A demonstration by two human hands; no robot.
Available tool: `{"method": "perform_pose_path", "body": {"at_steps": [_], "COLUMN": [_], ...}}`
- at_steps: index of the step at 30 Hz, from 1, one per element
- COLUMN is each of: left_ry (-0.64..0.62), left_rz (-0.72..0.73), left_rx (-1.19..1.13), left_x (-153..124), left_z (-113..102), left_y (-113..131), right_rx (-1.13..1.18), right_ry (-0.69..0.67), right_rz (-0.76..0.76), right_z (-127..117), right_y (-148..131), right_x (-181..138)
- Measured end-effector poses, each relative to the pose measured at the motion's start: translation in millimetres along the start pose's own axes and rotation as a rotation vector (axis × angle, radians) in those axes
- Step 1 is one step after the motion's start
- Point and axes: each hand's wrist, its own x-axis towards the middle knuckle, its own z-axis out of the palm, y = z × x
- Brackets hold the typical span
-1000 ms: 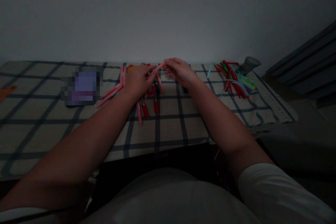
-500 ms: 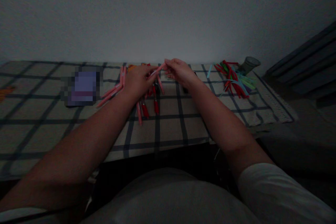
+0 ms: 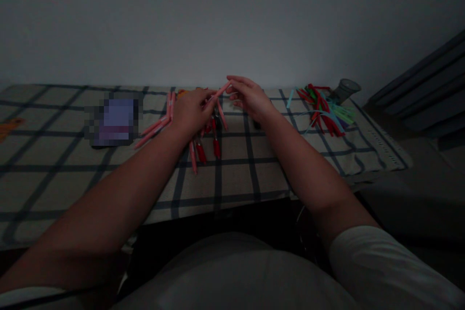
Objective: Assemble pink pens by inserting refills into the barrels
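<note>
My left hand (image 3: 191, 110) is closed around the lower part of a pink pen (image 3: 219, 93), held just above the checked tablecloth (image 3: 236, 174). My right hand (image 3: 247, 96) pinches the pen's upper tip between thumb and forefinger, the other fingers loosely stretched. Beneath both hands lie several pink and red pens (image 3: 203, 145) scattered on the cloth. More pink pens (image 3: 156, 126) lie to the left of my left hand.
A pile of red, green and blue strips (image 3: 325, 106) lies at the right end of the table, beside a small clear cup (image 3: 345, 88). A blurred purple object (image 3: 116, 118) sits at the left. The table's front edge runs close to my body.
My right hand's fingers have loosened and stretched out a little at the pen's tip. My left hand and the pen have barely moved.
</note>
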Motion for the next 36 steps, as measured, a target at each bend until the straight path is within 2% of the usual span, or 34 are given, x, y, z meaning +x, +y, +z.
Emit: {"method": "perform_pose_path", "body": {"at_steps": [15, 36], "left_ry": [0.015, -0.02], "left_rz": [0.021, 0.006], "left_rx": [0.033, -0.007], "left_x": [0.7, 1.3], "left_z": [5.0, -2.0], "left_y": [-5.2, 0.9], "right_rx": [0.025, -0.016], "right_ry": [0.027, 0.048], "right_rz": [0.024, 0.047], "right_z": [-0.7, 4.7], "right_y": [3.4, -3.7], "right_x": [4.3, -5.1]}}
